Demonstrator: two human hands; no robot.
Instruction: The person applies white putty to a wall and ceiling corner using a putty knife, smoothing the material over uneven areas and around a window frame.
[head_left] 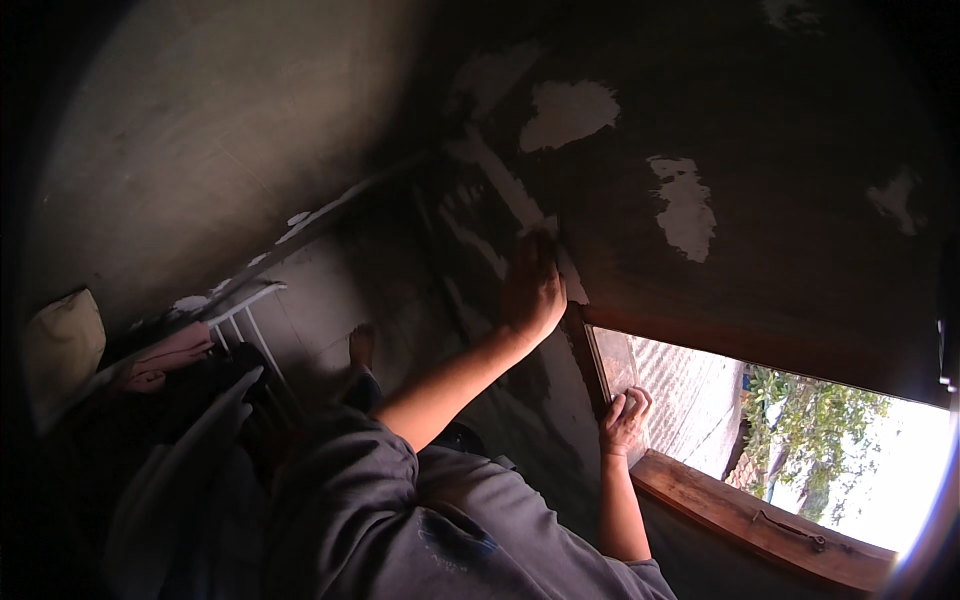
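My left hand (533,290) is raised against the dark wall (760,130), its fingers lying on a white strip of filler (505,185) just above the window's upper corner. It is too dark to see whether that hand holds a tool. My right hand (625,418) is lower, with its fingers curled around the edge of the wooden window frame (585,345). Several white filler patches (567,112) dot the wall above both hands.
The open window (850,450) shows a corrugated roof and green trees outside. Its wooden sill (730,510) carries a metal hook latch (790,528). At the left stands a white rack (245,325) with clothes, next to a pale cushion (62,350). My bare foot (361,346) rests on the floor below.
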